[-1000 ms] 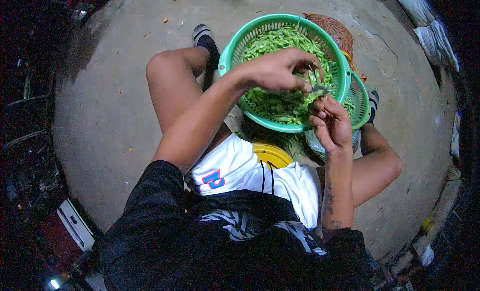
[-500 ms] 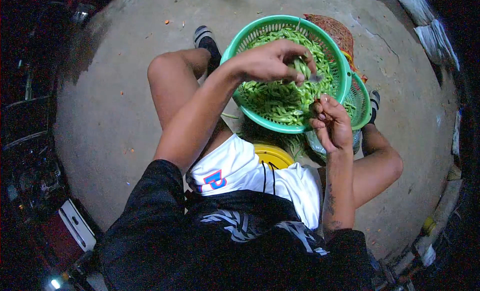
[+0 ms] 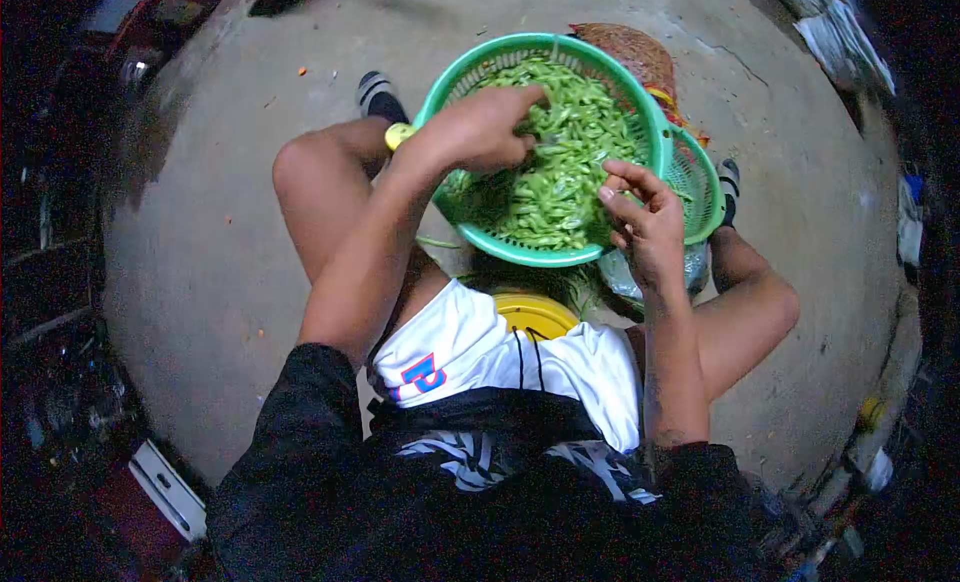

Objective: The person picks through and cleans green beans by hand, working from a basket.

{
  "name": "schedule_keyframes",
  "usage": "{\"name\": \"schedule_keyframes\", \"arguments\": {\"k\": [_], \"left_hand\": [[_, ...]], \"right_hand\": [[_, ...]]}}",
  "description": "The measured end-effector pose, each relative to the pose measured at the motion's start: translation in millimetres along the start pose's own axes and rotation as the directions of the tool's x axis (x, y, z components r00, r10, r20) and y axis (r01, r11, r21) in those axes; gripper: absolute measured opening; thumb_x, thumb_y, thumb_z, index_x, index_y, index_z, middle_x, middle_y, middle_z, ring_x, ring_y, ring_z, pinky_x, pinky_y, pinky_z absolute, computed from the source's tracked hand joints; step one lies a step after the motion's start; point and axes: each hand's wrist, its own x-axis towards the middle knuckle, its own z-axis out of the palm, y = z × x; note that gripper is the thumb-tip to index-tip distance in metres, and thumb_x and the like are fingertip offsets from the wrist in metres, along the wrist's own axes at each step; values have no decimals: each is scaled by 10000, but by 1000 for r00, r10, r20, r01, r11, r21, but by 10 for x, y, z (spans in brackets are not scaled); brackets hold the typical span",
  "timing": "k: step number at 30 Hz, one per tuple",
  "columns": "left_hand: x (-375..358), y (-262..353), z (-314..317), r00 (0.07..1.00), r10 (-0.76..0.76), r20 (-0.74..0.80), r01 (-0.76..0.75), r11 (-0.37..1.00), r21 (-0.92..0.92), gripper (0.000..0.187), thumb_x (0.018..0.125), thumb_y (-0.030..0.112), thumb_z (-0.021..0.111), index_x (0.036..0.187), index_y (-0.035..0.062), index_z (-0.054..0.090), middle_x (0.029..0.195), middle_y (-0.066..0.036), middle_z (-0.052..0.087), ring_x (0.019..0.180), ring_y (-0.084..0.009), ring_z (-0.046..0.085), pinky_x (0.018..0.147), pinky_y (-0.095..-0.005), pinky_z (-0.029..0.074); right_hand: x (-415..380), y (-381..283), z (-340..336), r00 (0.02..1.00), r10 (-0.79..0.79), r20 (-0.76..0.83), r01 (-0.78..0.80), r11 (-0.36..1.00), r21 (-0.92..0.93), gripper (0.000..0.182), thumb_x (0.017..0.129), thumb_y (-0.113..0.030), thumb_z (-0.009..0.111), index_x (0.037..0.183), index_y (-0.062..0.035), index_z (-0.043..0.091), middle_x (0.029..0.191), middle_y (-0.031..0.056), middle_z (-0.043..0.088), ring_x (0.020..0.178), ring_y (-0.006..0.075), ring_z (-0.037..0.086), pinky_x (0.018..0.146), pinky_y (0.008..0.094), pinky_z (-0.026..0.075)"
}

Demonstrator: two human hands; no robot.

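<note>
My left hand (image 3: 485, 127) is over a large green plastic basket (image 3: 656, 132) filled with cut green bean pieces (image 3: 575, 182). Its index finger stretches onto the pieces while the other fingers curl. A greyish glint shows by these fingertips, too blurred to name. At the basket's near right rim is my right hand (image 3: 650, 227), raised with thumb and fingers bent towards each other. Whatever lies between them is too small to make out.
A smaller green basket (image 3: 712, 197) stands behind the right rim. A red mesh sack (image 3: 630, 54) lies beyond it. Between my legs are a yellow round lid or stool (image 3: 537, 312) and a clear plastic bag (image 3: 622, 274). A yellow object (image 3: 398, 136) touches the left rim.
My left hand has moved left, away from my right hand, and down to the pieces. My right hand has shifted slightly left. The whole view has moved a little.
</note>
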Motion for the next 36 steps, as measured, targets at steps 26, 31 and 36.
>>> {"name": "schedule_keyframes", "arguments": {"k": [26, 31, 36], "left_hand": [[317, 688, -133, 986, -166, 15, 166, 971, -169, 281, 1012, 238, 589, 1178, 16, 629, 846, -239, 665, 783, -402, 671, 715, -440, 500], [459, 708, -176, 982, -187, 33, 188, 982, -26, 346, 974, 310, 649, 1172, 28, 615, 856, -237, 672, 763, -426, 662, 693, -489, 501], [421, 685, -165, 918, -168, 359, 136, 984, 113, 318, 963, 325, 649, 1087, 39, 585, 871, -224, 684, 781, -437, 664, 694, -537, 506]], "right_hand": [[2660, 1787, -2095, 991, -125, -39, 13, 392, -920, 771, 740, -588, 792, 1260, -32, 666, 1239, 225, 665, 1171, 360, 630, 1035, 443, 488], [2766, 1811, -1897, 947, 318, -34, -78, 128, -989, 1134, 708, -809, 681, 1417, 54, 488, 1419, 259, 544, 1356, 380, 498, 1127, 532, 407], [2734, 1802, -1761, 857, 502, -116, -187, 94, -978, 1240, 633, -812, 720, 1442, 83, 431, 1432, 272, 539, 1244, 399, 597, 1108, 525, 423]]}}
